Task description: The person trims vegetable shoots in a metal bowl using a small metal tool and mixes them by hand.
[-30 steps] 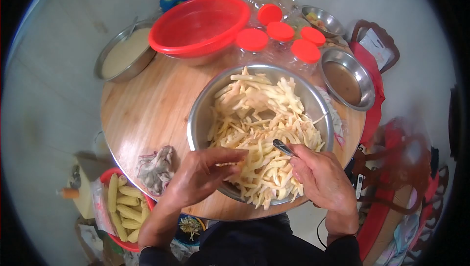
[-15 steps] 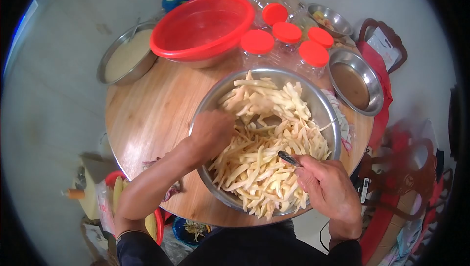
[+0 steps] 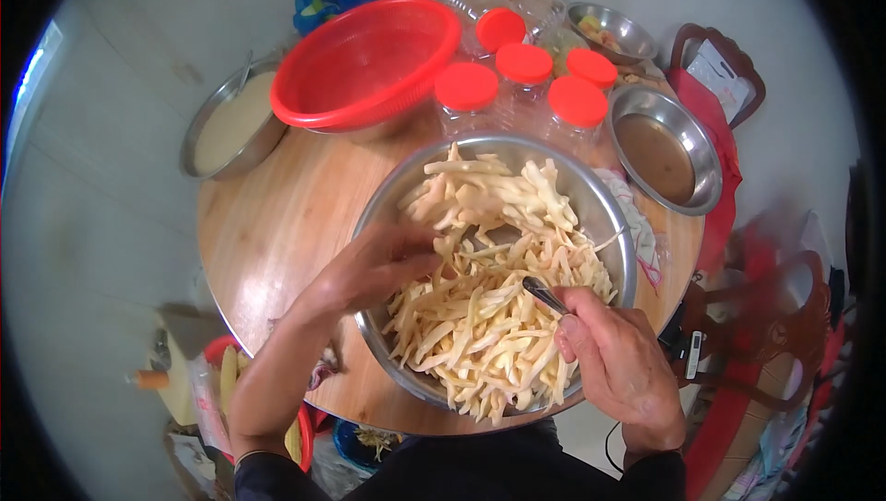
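A wide steel basin [image 3: 616, 206] holds a heap of pale yellowish cut strips [image 3: 498, 316], with more heaped against its far side. My left hand [image 3: 383, 261] reaches over the basin's left rim, thumb and fingers apart, fingertips among the strips and partly blurred. In my right hand [image 3: 618, 353], over the right side of the heap, is a small shiny metal utensil [image 3: 544, 295]. Its slim end points up and left above the strips, and my fist hides the rest.
Behind the basin stand a red plastic basket [image 3: 318, 118] and clear jars with red lids [image 3: 578, 101]. A steel bowl of creamy liquid [image 3: 231, 132] is at left, a bowl of brown liquid [image 3: 657, 155] at right. A cloth [image 3: 637, 224] lies by the basin's right rim.
My left hand has spread its fingers and shifted slightly down and left. The right hand keeps hold of the metal utensil, nearly in place. The view has tilted a little.
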The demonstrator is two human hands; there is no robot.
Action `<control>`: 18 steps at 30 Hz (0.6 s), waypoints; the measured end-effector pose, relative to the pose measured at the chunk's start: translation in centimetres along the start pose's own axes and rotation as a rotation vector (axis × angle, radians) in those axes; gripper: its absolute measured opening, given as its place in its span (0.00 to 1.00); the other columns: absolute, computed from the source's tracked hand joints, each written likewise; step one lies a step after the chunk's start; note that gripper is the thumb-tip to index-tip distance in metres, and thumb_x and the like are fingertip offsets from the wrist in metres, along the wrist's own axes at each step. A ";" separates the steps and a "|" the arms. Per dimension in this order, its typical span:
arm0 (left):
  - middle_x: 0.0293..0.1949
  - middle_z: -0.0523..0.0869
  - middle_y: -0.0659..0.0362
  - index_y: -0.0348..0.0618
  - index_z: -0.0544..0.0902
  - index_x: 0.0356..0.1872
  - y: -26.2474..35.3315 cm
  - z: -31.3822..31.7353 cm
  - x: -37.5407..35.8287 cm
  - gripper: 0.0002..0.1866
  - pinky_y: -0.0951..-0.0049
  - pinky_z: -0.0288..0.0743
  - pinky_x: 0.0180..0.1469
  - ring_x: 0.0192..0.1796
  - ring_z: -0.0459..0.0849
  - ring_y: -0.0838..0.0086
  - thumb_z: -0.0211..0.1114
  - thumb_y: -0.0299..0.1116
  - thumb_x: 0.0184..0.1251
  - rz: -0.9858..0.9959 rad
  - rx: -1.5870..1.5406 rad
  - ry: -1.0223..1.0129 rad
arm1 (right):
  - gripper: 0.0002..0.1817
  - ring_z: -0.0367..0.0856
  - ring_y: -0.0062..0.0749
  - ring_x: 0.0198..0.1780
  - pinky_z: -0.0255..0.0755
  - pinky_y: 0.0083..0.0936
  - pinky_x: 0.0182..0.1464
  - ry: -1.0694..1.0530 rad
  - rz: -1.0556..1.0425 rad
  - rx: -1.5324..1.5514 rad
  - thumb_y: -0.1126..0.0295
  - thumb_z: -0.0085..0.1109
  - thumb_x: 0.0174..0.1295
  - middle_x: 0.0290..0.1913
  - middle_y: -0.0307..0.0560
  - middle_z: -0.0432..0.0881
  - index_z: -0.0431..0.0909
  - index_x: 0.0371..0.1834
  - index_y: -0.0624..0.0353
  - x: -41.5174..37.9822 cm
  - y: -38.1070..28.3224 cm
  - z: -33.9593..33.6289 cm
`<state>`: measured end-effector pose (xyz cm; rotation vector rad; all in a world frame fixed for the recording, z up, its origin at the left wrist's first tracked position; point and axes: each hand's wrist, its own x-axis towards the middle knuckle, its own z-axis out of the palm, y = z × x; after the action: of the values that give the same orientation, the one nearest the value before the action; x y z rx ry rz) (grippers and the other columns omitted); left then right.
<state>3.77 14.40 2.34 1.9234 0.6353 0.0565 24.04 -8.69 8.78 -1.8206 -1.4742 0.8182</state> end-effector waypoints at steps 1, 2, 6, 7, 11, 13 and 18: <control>0.42 0.91 0.50 0.30 0.83 0.55 0.4 0.7 -1.0 0.14 0.66 0.84 0.52 0.50 0.90 0.67 0.64 0.29 0.75 -0.047 -0.312 0.006 | 0.15 0.86 0.61 0.39 0.76 0.48 0.43 -0.059 0.026 -0.007 0.76 0.52 0.74 0.36 0.63 0.84 0.75 0.61 0.66 -0.1 0.0 -0.1; 0.45 0.90 0.52 0.31 0.79 0.61 0.9 1.2 -1.7 0.16 0.67 0.85 0.53 0.52 0.90 0.69 0.62 0.28 0.78 -0.093 -0.625 0.011 | 0.15 0.86 0.61 0.39 0.76 0.48 0.43 -0.056 0.023 -0.009 0.76 0.52 0.74 0.36 0.63 0.84 0.75 0.61 0.66 -0.1 0.0 0.0; 0.51 0.90 0.51 0.33 0.75 0.66 2.8 2.7 -3.7 0.20 0.68 0.86 0.52 0.50 0.90 0.68 0.64 0.27 0.78 -0.138 -0.876 -0.052 | 0.15 0.87 0.53 0.34 0.78 0.38 0.37 0.178 -0.177 -0.087 0.77 0.57 0.70 0.35 0.60 0.86 0.81 0.58 0.65 0.0 0.0 1.8; 0.51 0.90 0.51 0.33 0.75 0.66 2.9 3.2 -3.9 0.20 0.68 0.86 0.52 0.50 0.90 0.68 0.64 0.27 0.78 -0.130 -0.876 -0.058 | 0.13 0.88 0.49 0.31 0.78 0.33 0.35 0.276 -0.183 -0.106 0.79 0.59 0.68 0.33 0.58 0.87 0.86 0.54 0.66 -0.1 -0.3 2.2; 0.52 0.90 0.50 0.32 0.79 0.64 2.3 5.2 -4.6 0.22 0.70 0.86 0.50 0.48 0.91 0.68 0.71 0.25 0.72 -0.060 -0.915 -0.074 | 0.17 0.89 0.51 0.33 0.79 0.36 0.33 0.187 -0.198 -0.278 0.78 0.60 0.68 0.37 0.59 0.89 0.85 0.60 0.62 -0.7 -1.0 2.9; 0.50 0.90 0.50 0.31 0.79 0.62 2.6 5.9 -4.9 0.20 0.72 0.86 0.49 0.46 0.91 0.70 0.71 0.24 0.72 -0.059 -0.917 -0.011 | 0.18 0.89 0.50 0.32 0.79 0.39 0.33 0.163 -0.153 -0.354 0.76 0.62 0.67 0.36 0.57 0.89 0.85 0.60 0.58 -1.0 -1.1 3.5; 0.47 0.91 0.51 0.29 0.80 0.62 3.0 6.8 -5.8 0.20 0.74 0.86 0.48 0.45 0.91 0.72 0.71 0.23 0.72 -0.052 -0.834 0.091 | 0.28 0.88 0.49 0.30 0.81 0.43 0.31 0.121 -0.204 -0.425 0.75 0.61 0.59 0.31 0.49 0.87 0.78 0.66 0.57 -1.5 -1.1 4.1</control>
<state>2.18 5.15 3.41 1.1014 0.5948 0.3253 19.88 -9.57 7.38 -1.9326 -1.8165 0.3026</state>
